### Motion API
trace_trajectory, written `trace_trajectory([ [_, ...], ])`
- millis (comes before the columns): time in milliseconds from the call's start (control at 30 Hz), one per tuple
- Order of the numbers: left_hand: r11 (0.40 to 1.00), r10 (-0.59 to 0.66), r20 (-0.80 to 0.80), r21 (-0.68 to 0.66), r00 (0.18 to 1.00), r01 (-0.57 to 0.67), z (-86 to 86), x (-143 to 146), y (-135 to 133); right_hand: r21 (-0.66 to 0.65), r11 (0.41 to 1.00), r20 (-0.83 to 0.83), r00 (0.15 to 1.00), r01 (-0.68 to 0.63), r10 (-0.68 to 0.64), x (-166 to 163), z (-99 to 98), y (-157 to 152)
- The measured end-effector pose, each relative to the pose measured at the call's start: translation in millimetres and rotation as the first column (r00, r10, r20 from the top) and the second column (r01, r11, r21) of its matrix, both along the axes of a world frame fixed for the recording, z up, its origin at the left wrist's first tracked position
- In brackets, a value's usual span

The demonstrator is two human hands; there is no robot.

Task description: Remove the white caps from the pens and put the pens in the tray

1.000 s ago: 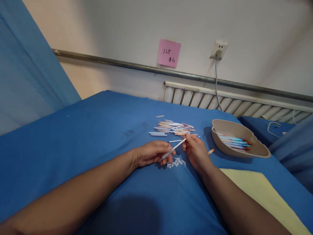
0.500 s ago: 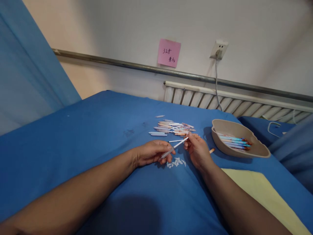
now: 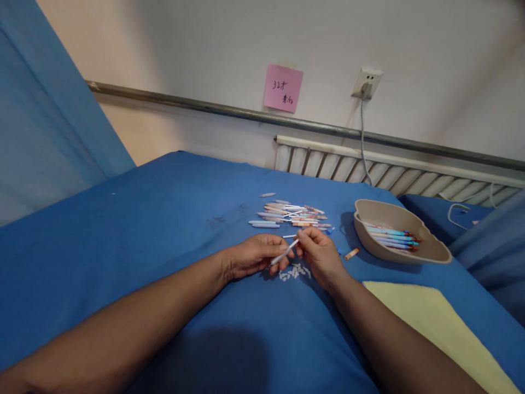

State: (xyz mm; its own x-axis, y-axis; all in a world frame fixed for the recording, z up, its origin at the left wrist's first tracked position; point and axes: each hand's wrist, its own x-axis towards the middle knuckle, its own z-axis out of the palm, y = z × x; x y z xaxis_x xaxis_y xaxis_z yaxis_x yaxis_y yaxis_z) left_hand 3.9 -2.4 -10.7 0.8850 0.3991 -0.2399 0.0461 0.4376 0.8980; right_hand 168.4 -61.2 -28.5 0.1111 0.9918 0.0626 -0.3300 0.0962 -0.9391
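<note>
My left hand (image 3: 256, 255) pinches the lower end of a thin pale pen part (image 3: 286, 253) just above the blue cloth. My right hand (image 3: 318, 253) is closed on the same part's upper end, fingers pressed together. Both hands meet over a small heap of tiny white pieces (image 3: 294, 271). Behind them lies a loose pile of pen parts (image 3: 292, 214), barrels and refills in white, orange and light blue.
A beige tray (image 3: 430, 254) with several assembled pens stands to the right. One orange piece (image 3: 351, 254) lies between my right hand and the tray. A yellow cloth (image 3: 430, 317) covers the near right. Radiator, wall socket with cable and a pink note are behind.
My right hand has slid down the pen part toward my left hand, so less of the part shows between them. My left hand has stayed in place.
</note>
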Motion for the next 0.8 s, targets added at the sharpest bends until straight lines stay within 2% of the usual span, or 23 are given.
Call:
trace_trajectory([
  [267,1.0,0.001,-0.001,-0.007,1.0,-0.001,2.7,0.5,-2.6,-0.037,0.999,0.002,1.0,-0.022,0.022,2.3,-0.4,0.3],
  [433,0.999,0.035,-0.048,0.013,0.998,-0.035,5.2,2.6,-3.7,-0.033,0.999,0.019,1.0,0.018,-0.017,4.2,-2.5,1.7],
  [800,0.993,0.088,-0.058,0.08,0.994,-0.083,8.4,2.5,-5.3,0.094,0.991,0.185,0.977,0.093,-0.109,4.8,2.2,3.0],
])
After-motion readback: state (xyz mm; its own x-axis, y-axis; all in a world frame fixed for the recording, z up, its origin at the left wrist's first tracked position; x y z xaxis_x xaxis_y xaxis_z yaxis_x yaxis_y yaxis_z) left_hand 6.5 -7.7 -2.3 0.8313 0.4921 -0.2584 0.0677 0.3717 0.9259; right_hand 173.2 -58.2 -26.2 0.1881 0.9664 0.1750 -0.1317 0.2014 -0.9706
